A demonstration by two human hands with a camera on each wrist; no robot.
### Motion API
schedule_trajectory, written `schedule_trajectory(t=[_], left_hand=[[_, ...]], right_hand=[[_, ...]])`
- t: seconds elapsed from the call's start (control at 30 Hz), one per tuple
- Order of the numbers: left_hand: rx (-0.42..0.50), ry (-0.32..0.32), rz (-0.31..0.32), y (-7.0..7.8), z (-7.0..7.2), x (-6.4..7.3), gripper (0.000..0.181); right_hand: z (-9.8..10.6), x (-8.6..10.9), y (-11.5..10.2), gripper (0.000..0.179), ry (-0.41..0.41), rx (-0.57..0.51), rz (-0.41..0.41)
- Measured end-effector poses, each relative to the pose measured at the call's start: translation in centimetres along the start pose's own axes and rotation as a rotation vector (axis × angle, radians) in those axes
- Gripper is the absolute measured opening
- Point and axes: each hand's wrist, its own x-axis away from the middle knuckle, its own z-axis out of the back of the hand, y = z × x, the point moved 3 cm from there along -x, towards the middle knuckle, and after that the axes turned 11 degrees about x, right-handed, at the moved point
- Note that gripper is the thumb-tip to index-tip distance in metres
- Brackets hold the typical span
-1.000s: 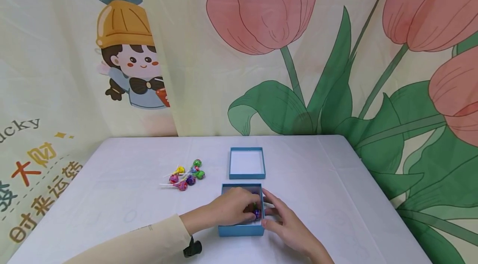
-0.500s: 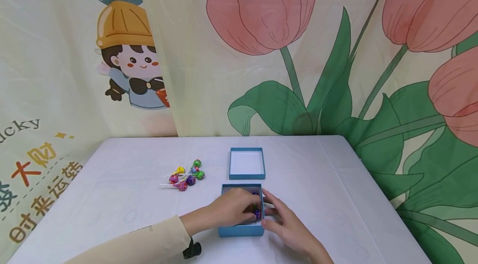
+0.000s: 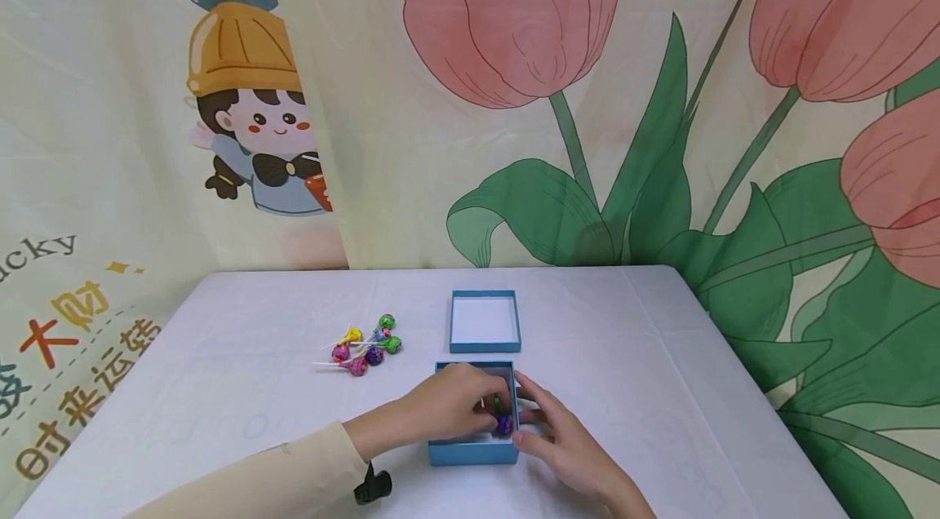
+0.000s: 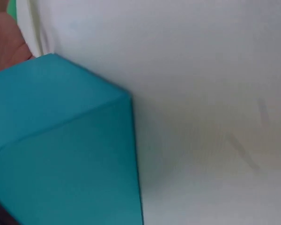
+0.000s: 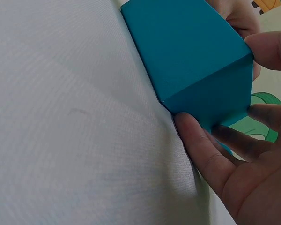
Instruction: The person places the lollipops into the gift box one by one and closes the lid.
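A blue box (image 3: 473,454) without its lid stands near the front of the table. My left hand (image 3: 454,401) reaches over its left side into it, thumb and fingers curled at a purple-wrapped lollipop (image 3: 503,425) by the right inner wall. Some green wrapping shows just behind that lollipop; the fingers hide much of the inside. My right hand (image 3: 561,436) touches the box's right outer wall with extended fingers. In the right wrist view, the right hand's fingertips (image 5: 186,123) rest against the box's side. The box's outer walls (image 4: 70,159) fill the left wrist view's left half.
The lid (image 3: 485,347), inner side up, lies just behind the box. Farther left on the white table (image 3: 624,356) is a pile of several lollipops (image 3: 357,366) in yellow, pink, green and purple wrappers. A printed curtain (image 3: 382,135) hangs behind the table.
The left hand has shifted slightly to the left and up inside the box, and the purple lollipop at its fingertips shows more. The right hand and the box stay in place.
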Motion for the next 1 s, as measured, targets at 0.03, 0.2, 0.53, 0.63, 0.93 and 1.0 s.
schedule_trajectory(t=[0.03, 0.2, 0.53, 0.63, 0.93, 1.0], left_hand=[[0.002, 0.002, 0.001, 0.0, 0.2, 0.0, 0.016], [-0.018, 0.035, 0.008, -0.2, 1.7, 0.5, 0.015], [-0.073, 0.195, 0.080, -1.2, 6.9, 1.8, 0.018], [-0.075, 0.239, 0.123, -2.1, 8.6, 2.2, 0.019], [-0.105, 0.335, 0.212, -5.7, 13.0, 3.9, 0.021], [-0.104, 0.348, 0.223, -6.4, 13.6, 4.4, 0.022]], right_hand=[[0.0, 0.0, 0.0, 0.078, 0.003, 0.002, 0.004], [0.1, 0.0, 0.1, 0.078, 0.013, 0.012, 0.018], [0.0, 0.0, 0.0, 0.079, 0.033, 0.005, 0.002], [0.0, 0.0, 0.0, 0.079, 0.036, 0.007, 0.001], [-0.1, -0.1, 0.1, 0.079, 0.036, 0.015, -0.009], [-0.1, -0.1, 0.1, 0.079, 0.037, 0.015, -0.010]])
